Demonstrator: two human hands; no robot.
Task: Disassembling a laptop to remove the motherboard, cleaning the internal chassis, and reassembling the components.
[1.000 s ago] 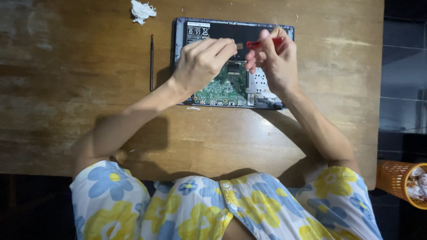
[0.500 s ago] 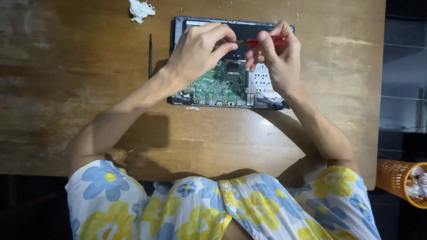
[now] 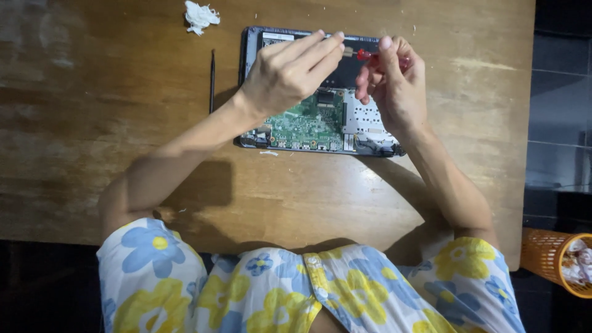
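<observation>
An opened laptop (image 3: 320,123) lies bottom side up on the wooden table (image 3: 123,123), its green circuit board (image 3: 305,120) and silver metal plate exposed. My right hand (image 3: 394,86) grips a red-handled screwdriver (image 3: 370,55) above the laptop's far edge, its shaft pointing left. My left hand (image 3: 290,71) hovers over the laptop with its fingers stretched out, and the fingertips touch the screwdriver's metal tip.
A thin black rod-like tool (image 3: 212,80) lies on the table left of the laptop. A crumpled white tissue (image 3: 200,15) sits at the far edge. An orange mesh bin (image 3: 558,256) with paper scraps stands on the floor at the right.
My left hand has lifted from the circuit board and moved toward the far edge, up to the screwdriver tip. My right hand has stayed in place with the screwdriver.
</observation>
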